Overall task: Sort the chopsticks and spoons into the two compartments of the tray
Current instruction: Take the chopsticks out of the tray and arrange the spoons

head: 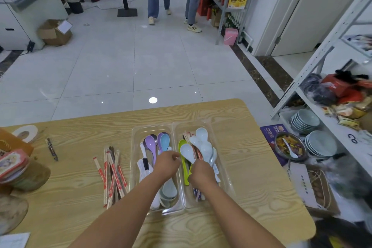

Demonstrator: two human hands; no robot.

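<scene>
the right hand [201, 173] is closed round the handles of a bunch of white spoons [201, 141] fanned out over the right compartment of the clear tray [132, 157]. the left hand [166, 164] hangs just beside it over the divider with its fingers curled; i cannot tell if it pinches anything. the right compartment is mixed: wrapped chopsticks [188, 136] and a green spoon [184, 167] lie under the bunch, while coloured spoons [151, 145] fill the left one. the likely trouble is the fan itself: so many smooth handles in one grip could let one slide out and fall back among the chopsticks. the bunch could also drag a wrapper across. more loose chopsticks [112, 175] wait on the table [251, 147], left of the tray.
</scene>
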